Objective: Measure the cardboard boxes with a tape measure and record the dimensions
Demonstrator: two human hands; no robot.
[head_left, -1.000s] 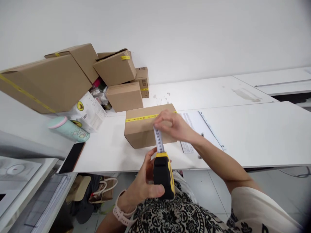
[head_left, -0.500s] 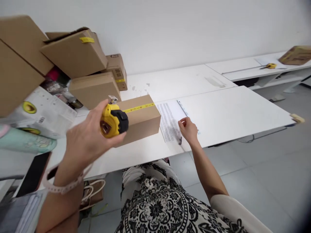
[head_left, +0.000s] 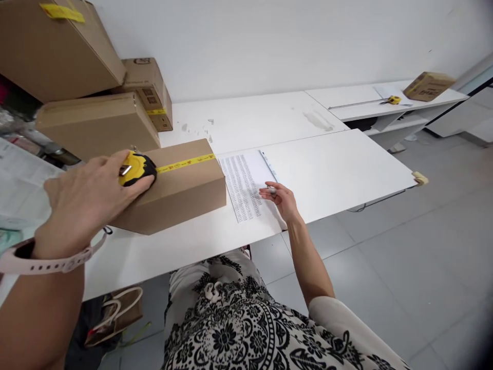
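My left hand (head_left: 82, 198) grips a yellow and black tape measure (head_left: 136, 168) and rests it on the left end of a brown cardboard box (head_left: 181, 190) sealed with a yellow tape strip. The box lies on a white table (head_left: 327, 169). My right hand (head_left: 281, 198) lies on a printed sheet of paper (head_left: 242, 185) to the right of the box, fingers curled round a small pen-like thing I can barely make out.
Several cardboard boxes (head_left: 96, 123) are stacked at the back left against the wall. A far table at the right carries another box (head_left: 427, 85) and a second tape measure (head_left: 393, 99). A paper bag (head_left: 115, 316) stands on the floor under the table.
The view has swung right. My left hand brought the tape measure down onto the box's left end. My right hand moved onto the sheet.
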